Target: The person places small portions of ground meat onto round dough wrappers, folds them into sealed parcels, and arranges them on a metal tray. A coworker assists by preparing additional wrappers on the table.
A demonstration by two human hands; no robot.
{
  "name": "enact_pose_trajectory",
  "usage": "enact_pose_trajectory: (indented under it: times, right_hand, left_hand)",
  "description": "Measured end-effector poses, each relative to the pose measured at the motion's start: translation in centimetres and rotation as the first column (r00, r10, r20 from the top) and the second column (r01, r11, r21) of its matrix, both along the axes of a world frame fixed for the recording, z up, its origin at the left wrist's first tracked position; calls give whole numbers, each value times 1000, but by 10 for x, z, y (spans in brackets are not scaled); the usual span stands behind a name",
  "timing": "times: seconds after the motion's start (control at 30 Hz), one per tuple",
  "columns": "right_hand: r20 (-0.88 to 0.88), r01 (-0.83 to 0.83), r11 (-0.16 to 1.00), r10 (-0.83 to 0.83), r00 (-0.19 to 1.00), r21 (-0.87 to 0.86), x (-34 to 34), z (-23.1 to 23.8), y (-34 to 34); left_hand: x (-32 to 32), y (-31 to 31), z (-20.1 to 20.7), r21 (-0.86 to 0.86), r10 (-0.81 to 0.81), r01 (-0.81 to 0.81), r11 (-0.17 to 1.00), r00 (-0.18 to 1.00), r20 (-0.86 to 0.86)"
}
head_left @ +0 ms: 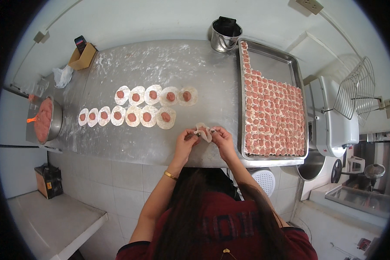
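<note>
Between my hands, just above the near edge of the steel table (160, 56), a round dough wrapper (202, 131) is partly folded, its sides drawn upward. My left hand (188, 139) pinches its left edge, and my right hand (221, 137) pinches the right edge. Left of my hands lie two rows of flat wrappers (153, 95), each with a dab of pink minced filling (165, 116). On my right, a deep metal tray (307, 125) holds many small open-topped dumplings (273, 117) packed close together; its far right part shows bare metal.
A steel bowl of pink filling (44, 119) with an orange-handled utensil (31, 119) stands at the far left. Behind it are a crumpled plastic bag (63, 76) and a cardboard box (82, 58). A metal bucket (223, 42) sits near the wall, and a white machine (333, 117) is beyond the tray.
</note>
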State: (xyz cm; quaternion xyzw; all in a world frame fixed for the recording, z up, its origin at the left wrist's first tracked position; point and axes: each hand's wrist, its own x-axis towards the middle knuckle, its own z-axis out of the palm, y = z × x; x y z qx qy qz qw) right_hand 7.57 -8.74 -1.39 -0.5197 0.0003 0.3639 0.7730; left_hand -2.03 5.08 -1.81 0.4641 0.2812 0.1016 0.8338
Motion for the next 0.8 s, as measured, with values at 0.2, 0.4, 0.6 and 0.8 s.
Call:
enact_pose_trajectory:
  times: [0.2, 0.4, 0.6, 0.8]
  right_hand:
    - [178, -74, 992, 91, 980, -101, -7, -1, -8]
    - [391, -126, 871, 337, 856, -474, 11, -13, -21]
    - [575, -82, 882, 370, 730, -464, -2, 3, -25]
    - [700, -12, 830, 478, 531, -557, 3, 4, -26]
  left_hand:
    - [-3, -5, 10, 51, -31, 25, 998, 992, 123]
    - [-5, -4, 18, 95, -199, 204, 974, 978, -57]
    - [-4, -13, -3, 810, -177, 164, 563, 981, -76]
    - [-2, -24, 3, 630, -163, 237, 739, 971, -174]
